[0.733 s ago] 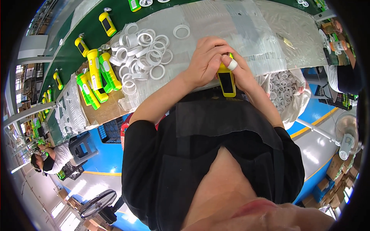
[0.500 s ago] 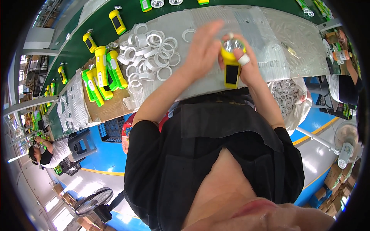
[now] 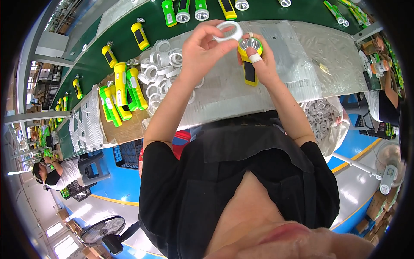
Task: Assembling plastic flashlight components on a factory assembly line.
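Note:
Between the thumb and fingers of my left hand [image 3: 202, 49] is a white plastic ring [image 3: 235, 33], tilted and held close to the lamp end of a yellow flashlight [image 3: 247, 58]. My right hand [image 3: 265, 62] is wrapped round that flashlight just below its shiny reflector [image 3: 250, 43]. The ring and the reflector are apart. White tape covers parts of my right thumb and a finger. A dark panel shows on the flashlight's body. Left of my left forearm lies a heap of loose white rings [image 3: 159, 64] on the plastic-covered table [image 3: 220, 95].
Several yellow and green flashlights [image 3: 122, 84] lie stacked on cardboard at the left. More flashlights [image 3: 201, 9] rest on the green conveyor [image 3: 284, 12] along the far side. A sack of white rings [image 3: 321, 116] hangs by the table's near right edge. Fans and seated people are farther off.
My left hand has moved up and left and now shows a white ring in its fingers. My right hand has shifted slightly left with the flashlight. The whole view has tilted a little.

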The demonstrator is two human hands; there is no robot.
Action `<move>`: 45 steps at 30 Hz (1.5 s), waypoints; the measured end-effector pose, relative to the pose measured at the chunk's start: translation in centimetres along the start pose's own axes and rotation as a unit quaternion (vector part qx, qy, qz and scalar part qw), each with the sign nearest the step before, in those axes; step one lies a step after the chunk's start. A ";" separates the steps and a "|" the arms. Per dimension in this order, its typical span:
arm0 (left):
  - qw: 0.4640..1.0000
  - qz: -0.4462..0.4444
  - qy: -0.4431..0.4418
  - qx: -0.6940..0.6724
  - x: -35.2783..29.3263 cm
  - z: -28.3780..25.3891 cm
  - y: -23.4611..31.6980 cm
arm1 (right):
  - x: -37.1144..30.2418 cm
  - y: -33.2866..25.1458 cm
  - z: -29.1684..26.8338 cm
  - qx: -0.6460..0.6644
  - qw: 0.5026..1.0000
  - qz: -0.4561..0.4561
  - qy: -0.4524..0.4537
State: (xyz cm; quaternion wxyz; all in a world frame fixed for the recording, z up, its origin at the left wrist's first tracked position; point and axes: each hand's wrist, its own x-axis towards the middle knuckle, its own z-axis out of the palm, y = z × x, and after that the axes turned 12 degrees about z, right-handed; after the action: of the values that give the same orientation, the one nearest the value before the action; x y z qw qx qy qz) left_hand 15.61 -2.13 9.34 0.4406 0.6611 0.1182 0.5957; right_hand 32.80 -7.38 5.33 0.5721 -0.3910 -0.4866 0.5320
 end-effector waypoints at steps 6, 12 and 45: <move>0.955 0.117 -0.124 0.243 0.4 1.5 0.6 | 0.2 0.6 -0.2 -0.018 0.999 -0.034 -0.019; 0.950 0.094 -0.141 0.262 0.1 1.4 0.0 | -0.1 0.5 -1.1 0.028 0.998 0.027 -0.039; 0.929 0.028 -0.240 0.281 0.3 6.0 -0.3 | 1.7 -11.7 -4.8 -0.675 0.730 0.019 -0.104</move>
State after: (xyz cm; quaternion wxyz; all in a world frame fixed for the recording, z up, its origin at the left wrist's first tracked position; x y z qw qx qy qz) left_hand 21.17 -4.39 9.93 0.2352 0.8843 0.1529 0.3732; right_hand 40.05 -6.83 15.78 0.0931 -0.6258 -0.7664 0.1110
